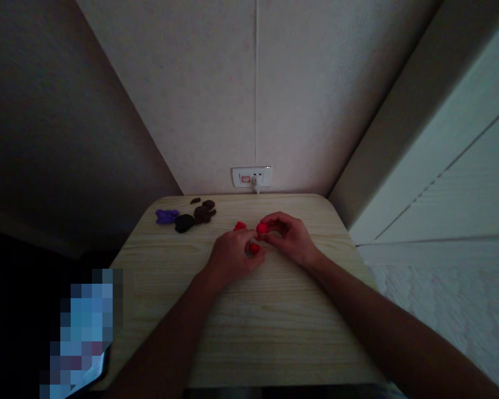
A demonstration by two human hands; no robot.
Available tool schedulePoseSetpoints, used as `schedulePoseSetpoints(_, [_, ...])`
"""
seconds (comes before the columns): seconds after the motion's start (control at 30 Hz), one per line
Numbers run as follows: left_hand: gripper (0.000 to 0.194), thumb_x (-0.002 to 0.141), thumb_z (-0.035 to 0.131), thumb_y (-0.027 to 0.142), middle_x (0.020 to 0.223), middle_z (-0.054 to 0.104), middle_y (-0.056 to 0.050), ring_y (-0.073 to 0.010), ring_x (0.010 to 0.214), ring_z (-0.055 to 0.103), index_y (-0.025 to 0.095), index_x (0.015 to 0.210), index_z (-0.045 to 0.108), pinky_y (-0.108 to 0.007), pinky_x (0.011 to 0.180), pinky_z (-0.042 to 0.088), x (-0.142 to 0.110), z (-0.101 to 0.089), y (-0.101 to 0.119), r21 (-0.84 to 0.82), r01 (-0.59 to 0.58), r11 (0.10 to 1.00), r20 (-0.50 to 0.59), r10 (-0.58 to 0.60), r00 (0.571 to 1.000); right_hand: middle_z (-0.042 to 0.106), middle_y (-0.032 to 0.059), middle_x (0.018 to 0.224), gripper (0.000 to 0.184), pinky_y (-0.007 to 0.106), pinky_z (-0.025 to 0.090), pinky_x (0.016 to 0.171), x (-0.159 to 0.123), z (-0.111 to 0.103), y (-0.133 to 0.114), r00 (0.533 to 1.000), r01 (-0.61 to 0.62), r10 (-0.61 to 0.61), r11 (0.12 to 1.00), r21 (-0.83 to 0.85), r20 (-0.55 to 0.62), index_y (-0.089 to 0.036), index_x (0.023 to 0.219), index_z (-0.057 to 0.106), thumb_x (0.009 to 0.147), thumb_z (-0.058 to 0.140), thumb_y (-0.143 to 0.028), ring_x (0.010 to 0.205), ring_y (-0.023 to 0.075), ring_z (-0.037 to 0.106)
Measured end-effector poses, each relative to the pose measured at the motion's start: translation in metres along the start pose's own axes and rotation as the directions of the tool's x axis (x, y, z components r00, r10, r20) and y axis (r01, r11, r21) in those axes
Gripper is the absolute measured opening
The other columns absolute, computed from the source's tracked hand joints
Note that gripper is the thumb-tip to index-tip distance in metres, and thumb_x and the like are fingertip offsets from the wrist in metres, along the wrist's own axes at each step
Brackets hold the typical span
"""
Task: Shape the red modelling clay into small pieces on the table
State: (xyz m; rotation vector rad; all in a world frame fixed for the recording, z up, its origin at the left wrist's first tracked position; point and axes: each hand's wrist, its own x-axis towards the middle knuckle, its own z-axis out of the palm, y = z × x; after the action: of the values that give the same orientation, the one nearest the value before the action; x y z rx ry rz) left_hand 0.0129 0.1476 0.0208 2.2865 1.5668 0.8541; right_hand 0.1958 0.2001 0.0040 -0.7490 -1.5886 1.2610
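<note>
Over the light wood-grain table, my right hand [291,238] pinches a small red lump of modelling clay [261,228] between thumb and fingertips. My left hand [233,256] is beside it, its fingers curled round a second red lump of clay [255,249]; its fingertips come close to the lump in my right hand. Whether they touch it I cannot tell. A third red piece [240,226] shows just beyond my left knuckles, partly hidden by them.
At the table's [274,332] back left lie a purple lump [167,216], a black lump [184,223] and a dark brown shape [204,213], with a small brown bit [195,200] behind. A wall socket [251,177] with a plug sits behind the table. A blurred-out lit screen [85,327] is at lower left.
</note>
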Motion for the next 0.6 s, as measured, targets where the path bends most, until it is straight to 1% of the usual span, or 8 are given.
schedulePoseSetpoints(0.1, [0.018, 0.087, 0.063, 0.037, 0.060, 0.057, 0.002, -0.0158, 0.056, 0.052, 0.021, 0.087, 0.070, -0.029, 0.057, 0.036, 0.002, -0.004, -0.001, -0.114, 0.086, 0.990, -0.095, -0.097, 0.991, 0.074, 0.0054, 0.090, 0.050, 0.037, 0.062, 0.082, -0.001, 0.001, -0.002, 0.999, -0.003, 0.003, 1.000, -0.014, -0.041, -0.021, 0.100, 0.065, 0.067, 0.088, -0.050, 0.083, 0.0185, 0.071])
schedulePoseSetpoints(0.17, [0.020, 0.089, 0.062, 0.038, 0.064, 0.058, 0.001, -0.0153, 0.059, 0.054, 0.020, 0.088, 0.069, -0.028, 0.058, 0.038, 0.004, -0.004, -0.002, -0.193, 0.111, 0.975, -0.172, -0.145, 0.974, 0.073, 0.0048, 0.088, 0.052, 0.035, 0.061, 0.078, -0.002, 0.003, -0.003, 0.998, 0.023, -0.025, 0.999, -0.041, -0.050, -0.021, 0.103, 0.066, 0.066, 0.088, -0.050, 0.079, 0.0175, 0.070])
schedulePoseSetpoints(0.23, [0.022, 0.086, 0.068, 0.039, 0.075, 0.065, -0.001, -0.0159, 0.066, 0.058, 0.019, 0.096, 0.070, -0.027, 0.062, 0.043, 0.006, -0.003, -0.003, -0.253, 0.078, 0.964, -0.208, -0.133, 0.969, 0.072, 0.0046, 0.089, 0.050, 0.034, 0.060, 0.077, -0.005, 0.006, -0.004, 0.998, 0.056, -0.058, 0.996, -0.062, -0.036, -0.021, 0.103, 0.066, 0.068, 0.087, -0.049, 0.079, 0.0171, 0.068])
schedulePoseSetpoints(0.3, [0.026, 0.086, 0.070, 0.040, 0.084, 0.070, -0.003, -0.0162, 0.071, 0.061, 0.020, 0.102, 0.072, -0.028, 0.066, 0.046, 0.006, -0.002, -0.002, -0.294, 0.022, 0.956, -0.198, -0.084, 0.977, 0.071, 0.0054, 0.093, 0.045, 0.035, 0.060, 0.081, -0.007, 0.008, -0.005, 0.997, 0.074, -0.074, 0.995, -0.062, -0.009, -0.021, 0.101, 0.066, 0.071, 0.086, -0.049, 0.083, 0.0180, 0.068])
schedulePoseSetpoints(0.4, [0.021, 0.092, 0.064, 0.040, 0.089, 0.072, -0.005, -0.0169, 0.076, 0.064, 0.021, 0.098, 0.071, -0.029, 0.072, 0.049, 0.006, -0.002, 0.000, -0.341, 0.001, 0.940, -0.226, -0.083, 0.971, 0.070, 0.0062, 0.098, 0.046, 0.037, 0.060, 0.085, -0.008, 0.010, -0.005, 0.998, 0.065, -0.065, 0.998, -0.028, 0.007, -0.022, 0.105, 0.065, 0.071, 0.086, -0.046, 0.089, 0.0194, 0.069])
schedulePoseSetpoints(0.47, [0.020, 0.095, 0.060, 0.039, 0.095, 0.073, -0.006, -0.0168, 0.079, 0.067, 0.021, 0.100, 0.065, -0.030, 0.076, 0.051, 0.007, -0.003, -0.001, -0.457, 0.043, 0.888, -0.301, -0.200, 0.933, 0.069, 0.0059, 0.098, 0.048, 0.036, 0.060, 0.084, -0.008, 0.009, -0.004, 0.998, 0.059, -0.061, 0.997, -0.052, -0.021, -0.022, 0.111, 0.063, 0.074, 0.085, -0.042, 0.088, 0.0186, 0.069])
schedulePoseSetpoints(0.53, [0.018, 0.095, 0.058, 0.038, 0.099, 0.072, -0.005, -0.0149, 0.077, 0.067, 0.022, 0.102, 0.057, -0.029, 0.074, 0.053, 0.010, -0.004, -0.006, -0.606, 0.052, 0.794, -0.368, -0.338, 0.866, 0.068, 0.0064, 0.100, 0.041, 0.035, 0.060, 0.080, -0.007, 0.007, -0.003, 0.997, 0.060, -0.068, 0.986, -0.158, -0.046, -0.021, 0.114, 0.063, 0.080, 0.079, -0.037, 0.084, 0.0171, 0.068])
schedulePoseSetpoints(0.6, [0.015, 0.093, 0.059, 0.034, 0.097, 0.069, -0.003, -0.0124, 0.072, 0.065, 0.022, 0.099, 0.053, -0.026, 0.070, 0.053, 0.014, -0.002, -0.014, -0.694, 0.019, 0.720, -0.421, -0.426, 0.801, 0.068, 0.0079, 0.103, 0.033, 0.033, 0.059, 0.074, -0.006, 0.007, -0.002, 0.997, 0.057, -0.072, 0.954, -0.295, -0.041, -0.020, 0.115, 0.064, 0.086, 0.071, -0.033, 0.082, 0.0165, 0.067])
